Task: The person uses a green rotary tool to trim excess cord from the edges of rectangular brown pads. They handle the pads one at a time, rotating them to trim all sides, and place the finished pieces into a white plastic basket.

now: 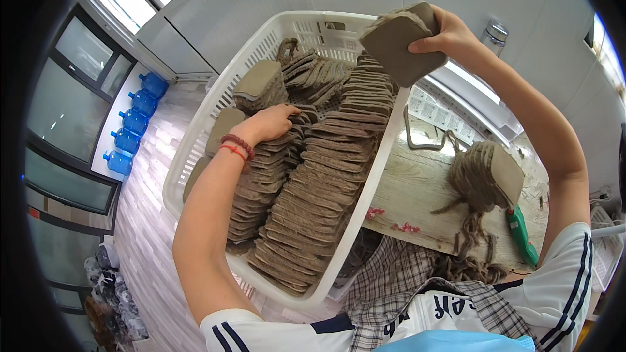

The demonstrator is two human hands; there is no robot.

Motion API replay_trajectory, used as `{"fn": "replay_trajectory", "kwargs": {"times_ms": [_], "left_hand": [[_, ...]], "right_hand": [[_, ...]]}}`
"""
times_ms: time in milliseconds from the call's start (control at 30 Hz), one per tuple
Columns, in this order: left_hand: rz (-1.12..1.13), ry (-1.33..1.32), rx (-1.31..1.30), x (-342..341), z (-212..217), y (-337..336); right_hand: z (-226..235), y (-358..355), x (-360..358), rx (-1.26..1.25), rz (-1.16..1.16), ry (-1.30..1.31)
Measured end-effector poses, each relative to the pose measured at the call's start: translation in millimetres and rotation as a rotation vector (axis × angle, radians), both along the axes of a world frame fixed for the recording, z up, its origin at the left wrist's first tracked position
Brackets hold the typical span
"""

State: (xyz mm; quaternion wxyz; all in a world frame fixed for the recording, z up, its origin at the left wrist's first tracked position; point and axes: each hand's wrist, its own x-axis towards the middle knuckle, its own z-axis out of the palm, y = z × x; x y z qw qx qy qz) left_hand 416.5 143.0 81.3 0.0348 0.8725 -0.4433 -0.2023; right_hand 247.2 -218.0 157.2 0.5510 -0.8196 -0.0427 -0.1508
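Note:
My right hand (447, 36) is raised over the far right corner of a white plastic basket (385, 156). Its thumb and fingers are closed on a small stack of grey-brown pads (403, 49), rounded squares with fuzzy edges. Inside the basket, my left hand (269, 124) lies over the left row of similar pads (261, 182), fingers stretched out across their edges; its fingertips are partly hidden among them. Long rows of pads (319, 202) stand on edge to its right, and a short stack (261, 85) with a smooth face sits just beyond it.
Right of the basket is a wooden table (407, 189) with a tied bundle of pads (489, 173), a green-handled tool (521, 238), a bent metal bar (417, 143) and loose strands (469, 254). A lidded clear bottle (495, 34) stands behind. Blue water jugs (134, 122) line the left wall.

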Motion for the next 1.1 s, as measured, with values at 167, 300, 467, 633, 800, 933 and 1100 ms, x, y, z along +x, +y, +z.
{"fn": "replay_trajectory", "kwargs": {"times_ms": [167,300,467,633,800,933,1100], "left_hand": [[0.059,-0.066,0.015,-9.2,19.5,10.8],[0.135,-0.027,-0.143,-20.3,37.3,32.4],[0.104,-0.101,-0.182,-41.6,33.0,61.1],[0.028,-0.255,-0.23,-45.2,41.2,55.1],[0.033,-0.216,-0.202,-44.9,30.3,57.0],[0.037,-0.431,-0.183,-60.7,36.3,64.0],[0.007,-0.202,-0.479,-159.5,87.1,3.9]], "right_hand": [[3.6,-9.8,-23.2,0.061,-0.039,-0.082],[2.9,-19.2,-40.4,0.063,-0.095,-0.064],[4.2,-27.1,-69.9,0.107,-0.198,-0.099],[17.7,-42.6,-119.3,0.155,-0.243,-0.048],[27.2,-35.3,-184.3,0.112,-0.191,0.183],[7.0,-26.7,-247.6,-0.049,-0.138,0.55],[-59.8,10.3,-301.6,-0.375,0.073,0.834]]}}
